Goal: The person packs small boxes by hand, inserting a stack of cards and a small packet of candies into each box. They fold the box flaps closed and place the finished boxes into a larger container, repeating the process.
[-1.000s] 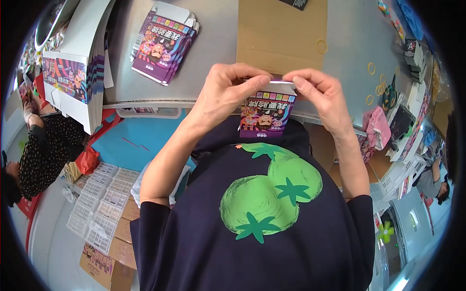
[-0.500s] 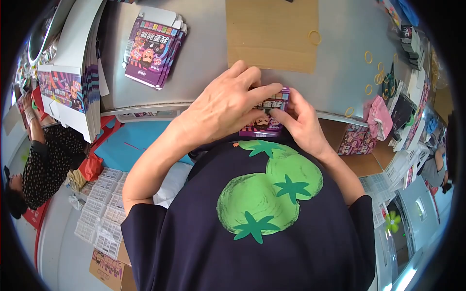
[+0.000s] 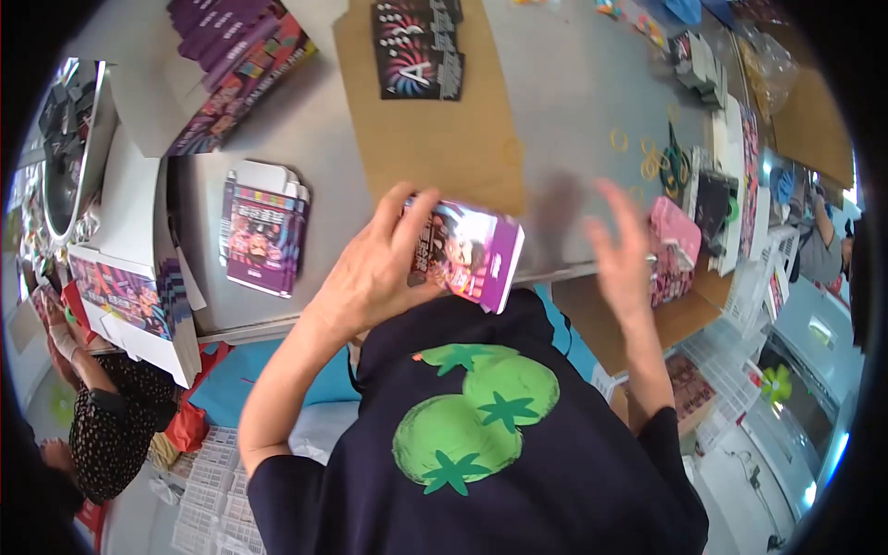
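Note:
My left hand point(image 3: 375, 264) grips a small purple printed card box point(image 3: 476, 254) by one end, fingers over the top and thumb beneath. The box is tilted, and light glares off its printed face. Off to the right, my right hand point(image 3: 622, 254) is raised over the table edge with its fingers apart, somewhat blurred and holding nothing. A brown cardboard sheet point(image 3: 435, 153) lies just beyond the box, with black card packs point(image 3: 416, 60) on its far part. To the left rests a stack of similar purple boxes point(image 3: 264, 236) with white flaps.
A display carton point(image 3: 250, 83) of purple boxes stands at the far left. Yellow rubber bands point(image 3: 652, 162), green-handled scissors point(image 3: 675, 157) and a pink cloth point(image 3: 675, 231) lie on the right. Another person's hand point(image 3: 60, 333) shows at the left edge. Plastic baskets point(image 3: 208, 490) sit below.
My right hand has come off the box and moved right, opening. The left hand now holds the box alone, tilted outward. The view has shifted, showing more of the table's far side.

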Motion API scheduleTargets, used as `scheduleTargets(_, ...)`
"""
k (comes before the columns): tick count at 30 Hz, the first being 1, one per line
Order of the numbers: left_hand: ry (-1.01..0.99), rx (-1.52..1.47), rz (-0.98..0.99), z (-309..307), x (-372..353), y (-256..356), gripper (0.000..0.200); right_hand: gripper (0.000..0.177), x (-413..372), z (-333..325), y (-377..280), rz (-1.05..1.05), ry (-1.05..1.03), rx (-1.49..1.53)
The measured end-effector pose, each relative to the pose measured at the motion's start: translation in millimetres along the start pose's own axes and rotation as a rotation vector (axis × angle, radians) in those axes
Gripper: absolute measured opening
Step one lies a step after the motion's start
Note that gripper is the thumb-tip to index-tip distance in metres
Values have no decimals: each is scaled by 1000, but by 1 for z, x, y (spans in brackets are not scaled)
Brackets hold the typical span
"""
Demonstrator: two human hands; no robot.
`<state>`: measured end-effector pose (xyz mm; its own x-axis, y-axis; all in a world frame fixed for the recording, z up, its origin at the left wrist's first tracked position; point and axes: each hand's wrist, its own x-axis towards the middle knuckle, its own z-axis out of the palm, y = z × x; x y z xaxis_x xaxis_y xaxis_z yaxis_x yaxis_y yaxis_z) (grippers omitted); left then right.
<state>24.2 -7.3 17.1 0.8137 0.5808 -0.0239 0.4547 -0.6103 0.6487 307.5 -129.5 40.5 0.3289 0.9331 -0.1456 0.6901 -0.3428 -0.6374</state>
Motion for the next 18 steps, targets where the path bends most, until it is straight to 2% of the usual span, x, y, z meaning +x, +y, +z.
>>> scheduleTargets(1, 99, -168, -112, 0, 0, -4, 87, 44, -1, -12, 34, 8, 170, -271)
scheduleTargets(2, 201, -341, -225, 2, 0, -8, 91, 42, -7, -22, 71, 14, 227, -442)
scheduleTargets(3, 212, -335, -233, 5, 0, -13, 91, 40, -10, -29, 93, 20, 284, -613)
scheduleTargets(6, 321, -650, -436, 14, 4, -30, 102, 36, 2, -40, 83, 64, 184, -767)
scheduleTargets(7, 325, -645, -443, 16, 3, -31, 102, 34, 7, -42, 72, 99, 131, -847)
scheduleTargets(9, 348, -586, -386, 19, 6, -32, 102, 30, 39, -18, 34, -84, 233, -720)
scheduleTargets(11, 362, -554, -359, 21, 8, -31, 103, 38, 73, 19, -11, -341, 159, -426)
scheduleTargets(13, 350, -603, -384, 20, 8, -31, 103, 51, 102, 58, -46, -580, 105, -391)
scheduleTargets(15, 344, -622, -399, 20, 6, -31, 104, 65, 127, 88, -66, -663, 61, -347)
scheduleTargets(18, 369, -636, -375, 23, 7, -30, 105, 70, 141, 103, -63, -701, 19, -375)
